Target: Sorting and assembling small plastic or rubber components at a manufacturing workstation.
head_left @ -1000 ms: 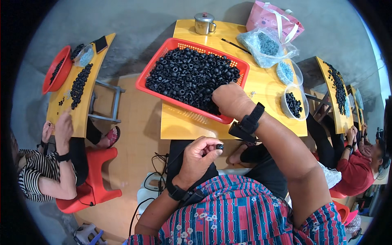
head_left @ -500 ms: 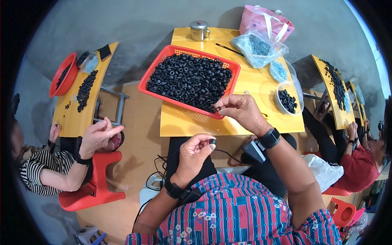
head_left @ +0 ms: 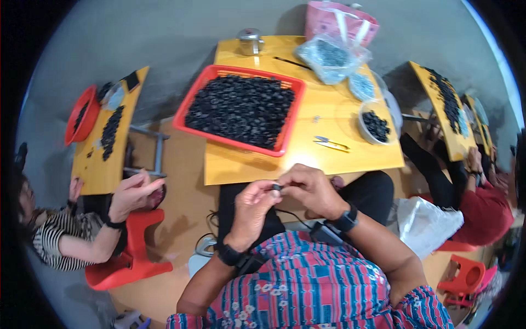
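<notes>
In front of my body, just off the near edge of the yellow table (head_left: pixel 246 174), my left hand (head_left: pixel 251 213) pinches a small round black part (head_left: pixel 276 187) between thumb and fingertips. My right hand (head_left: pixel 316 192) meets it there, thumb and forefinger closed right beside the part; what they hold, if anything, is too small to make out. A red plastic basket (head_left: pixel 299 101) heaped with black ring-shaped pieces (head_left: pixel 238 109) stands beyond my hands, toward the left. Yellow-handled thread snips (head_left: pixel 335 146) lie on the table, to the right of the basket.
A clear tub (head_left: pixel 366 137) of black pieces stands at right, near a bowl of pale blue bits (head_left: pixel 361 86) and a plastic bag (head_left: pixel 329 57). Behind are a pink tote (head_left: pixel 315 22), metal mug (head_left: pixel 250 43) and dark stick (head_left: pixel 292 63). Co-workers sit at tables both sides.
My right hand has drawn back from the basket's near corner to my left fingertips. The snips, which it mostly covered before, now show. The whole view has shifted slightly.
</notes>
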`<state>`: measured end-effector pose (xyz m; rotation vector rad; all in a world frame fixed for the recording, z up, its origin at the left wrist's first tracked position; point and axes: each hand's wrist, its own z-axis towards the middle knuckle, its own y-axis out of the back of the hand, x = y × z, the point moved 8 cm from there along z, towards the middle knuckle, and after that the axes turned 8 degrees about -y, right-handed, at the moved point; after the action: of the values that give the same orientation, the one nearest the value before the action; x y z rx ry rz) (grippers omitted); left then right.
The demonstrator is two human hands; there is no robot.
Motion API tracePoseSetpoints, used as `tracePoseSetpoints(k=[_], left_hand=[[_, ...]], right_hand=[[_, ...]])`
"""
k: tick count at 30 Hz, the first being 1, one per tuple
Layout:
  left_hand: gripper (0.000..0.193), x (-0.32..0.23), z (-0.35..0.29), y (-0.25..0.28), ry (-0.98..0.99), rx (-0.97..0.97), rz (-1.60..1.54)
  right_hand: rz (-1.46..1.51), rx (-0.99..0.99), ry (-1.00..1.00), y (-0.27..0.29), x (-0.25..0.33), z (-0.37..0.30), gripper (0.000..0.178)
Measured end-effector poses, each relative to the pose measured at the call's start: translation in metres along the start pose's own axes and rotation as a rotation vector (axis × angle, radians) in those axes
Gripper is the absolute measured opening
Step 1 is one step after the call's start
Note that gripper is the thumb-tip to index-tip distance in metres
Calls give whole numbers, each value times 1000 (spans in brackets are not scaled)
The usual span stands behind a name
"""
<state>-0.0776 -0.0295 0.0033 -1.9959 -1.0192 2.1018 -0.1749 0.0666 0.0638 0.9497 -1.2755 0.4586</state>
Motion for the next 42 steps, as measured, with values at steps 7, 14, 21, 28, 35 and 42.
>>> tracePoseSetpoints(k=[7,14,21,28,35,42], left_hand=[[24,-1,-2,-5,31,91,43],[25,7,-5,1,50,77,8],[25,2,-7,12,15,52,-4],[25,-3,-7,24,-25,18,39],[25,15,-11,42,15,11,42],[24,32,-13,50,57,18,-16]], right_hand=[[68,16,-109,-1,-14,2,13],[193,14,-192,-12,-24,5,13],[254,24,-237,-25,-23,9,12],[-103,-162,-13,-5,18,15,22],[-879,-571,-101,95,-56,0,38],[-860,-500,-176,109,-92,-5,23]])
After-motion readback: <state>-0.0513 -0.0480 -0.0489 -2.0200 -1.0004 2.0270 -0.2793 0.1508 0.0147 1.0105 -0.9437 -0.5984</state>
